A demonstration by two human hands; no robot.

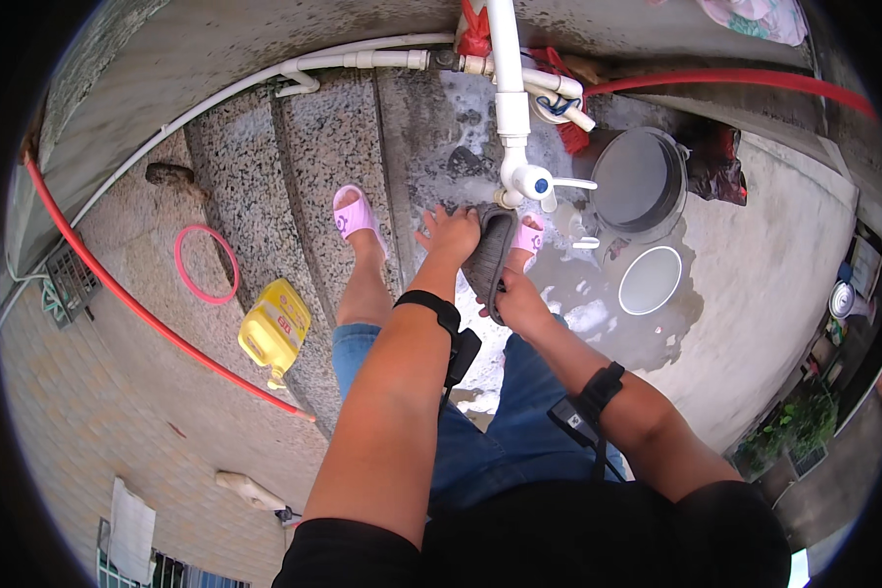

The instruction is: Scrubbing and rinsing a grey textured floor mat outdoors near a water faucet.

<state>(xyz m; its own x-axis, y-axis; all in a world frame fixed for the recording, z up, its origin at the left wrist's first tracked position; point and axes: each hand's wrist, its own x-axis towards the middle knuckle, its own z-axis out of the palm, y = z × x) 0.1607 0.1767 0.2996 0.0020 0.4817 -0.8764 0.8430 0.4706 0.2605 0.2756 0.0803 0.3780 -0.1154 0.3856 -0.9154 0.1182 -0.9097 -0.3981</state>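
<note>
A dark grey slipper [490, 257] hangs in front of me, just below the white tap [529, 181] with its lever handle. My right hand [524, 302] grips the slipper by its near end, the fingers partly hidden behind it. Beside the slipper's left edge is my left hand [451, 235], its fingers spread apart; whether it touches the slipper is hard to tell. Foamy water [475, 363] covers the ground beneath. My feet, in pink slippers [361, 218], stand either side of it.
To the right are a large grey bucket [639, 181] and a white basin [650, 280] on wet ground. A yellow jug [274, 328], a pink ring [206, 264] and a red hose [147, 304] lie left, beside stone steps [255, 186]. White pipes [363, 60] run along the wall.
</note>
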